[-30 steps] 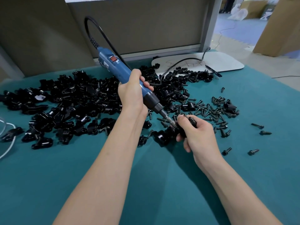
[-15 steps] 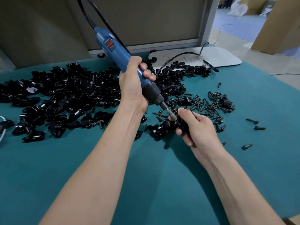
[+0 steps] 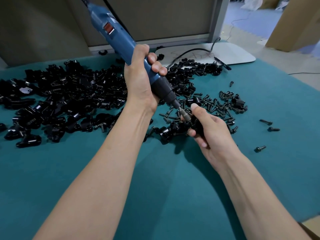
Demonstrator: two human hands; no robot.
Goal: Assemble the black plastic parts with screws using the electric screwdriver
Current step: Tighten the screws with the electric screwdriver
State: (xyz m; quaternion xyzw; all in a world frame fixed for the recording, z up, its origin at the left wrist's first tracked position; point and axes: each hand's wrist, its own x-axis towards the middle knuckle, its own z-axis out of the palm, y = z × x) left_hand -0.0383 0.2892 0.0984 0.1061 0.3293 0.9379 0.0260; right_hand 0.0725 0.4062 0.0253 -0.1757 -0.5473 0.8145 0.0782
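My left hand (image 3: 142, 84) grips the blue electric screwdriver (image 3: 119, 40) around its lower barrel, tilted with the bit (image 3: 183, 115) pointing down and right. The bit tip meets a black plastic part (image 3: 195, 124) that my right hand (image 3: 211, 134) holds just above the table, thumb on top. Most of that part is hidden by my fingers. A heap of black plastic parts (image 3: 65, 97) covers the left and middle of the teal table (image 3: 155, 179). Loose black screws (image 3: 221, 106) lie in a scatter to the right of my hands.
A white board (image 3: 230, 54) with a black cable (image 3: 187, 53) lies at the back right. A grey partition (image 3: 155, 18) stands behind the table. A few single screws (image 3: 265, 122) lie far right. Cardboard boxes (image 3: 297, 23) stand beyond the table.
The screwdriver has swung more upright and nearer to me, its bit still on the part in my right hand. Both hands have stayed in about the same spot over the table.
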